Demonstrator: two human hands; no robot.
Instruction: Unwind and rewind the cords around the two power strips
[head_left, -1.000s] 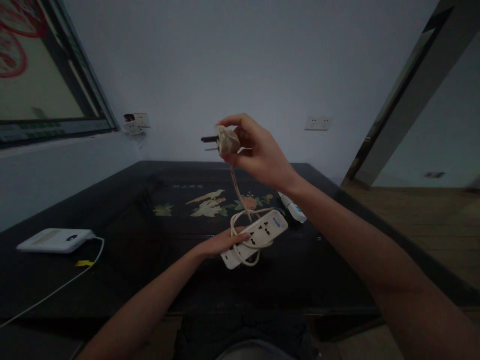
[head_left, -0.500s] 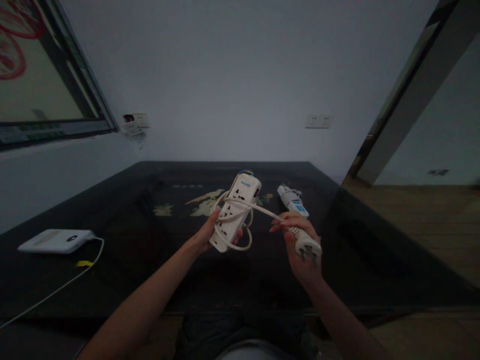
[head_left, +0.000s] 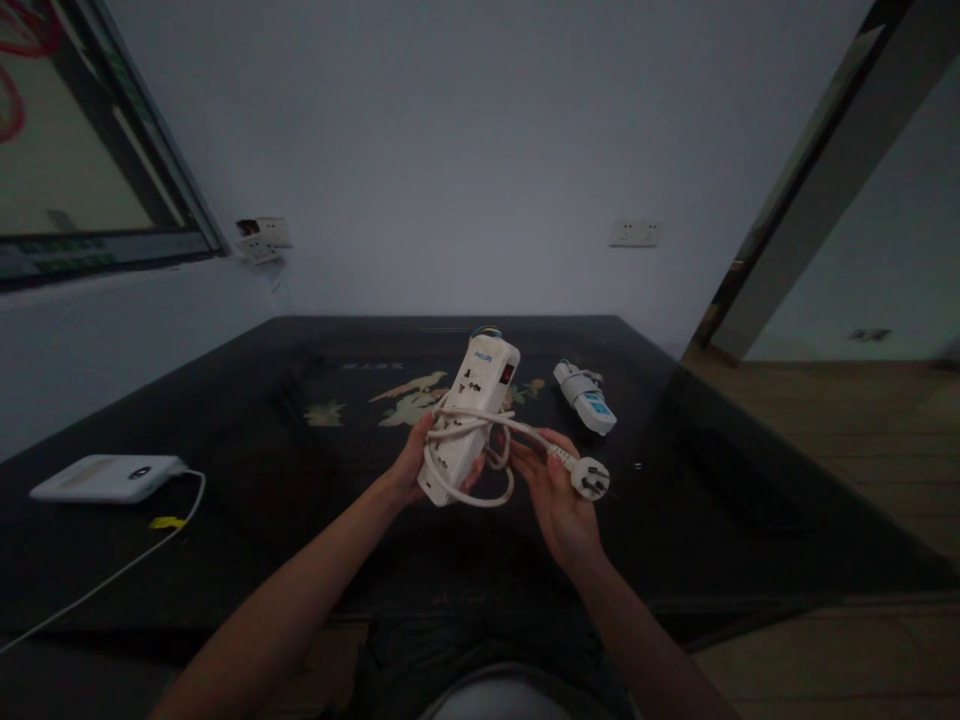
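My left hand (head_left: 420,462) grips the lower end of a white power strip (head_left: 471,415), holding it up above a black table (head_left: 270,500). The strip's white cord (head_left: 480,425) is wound round its body in a few loops. My right hand (head_left: 556,490) lies palm up beside the strip, with the cord's end and its white plug (head_left: 589,478) resting across the fingers; the fingers are loosely curled round the cord.
A second white power strip with a blue label (head_left: 586,398) lies on the table at the right. A flat white device (head_left: 105,477) with a white cable (head_left: 135,565) sits at the left. Wall sockets (head_left: 636,233) are on the back wall. A doorway opens at the right.
My right hand swung the plug from high above the table down and round the strip, adding cord loops. My left hand tilted the strip more upright and raised it.
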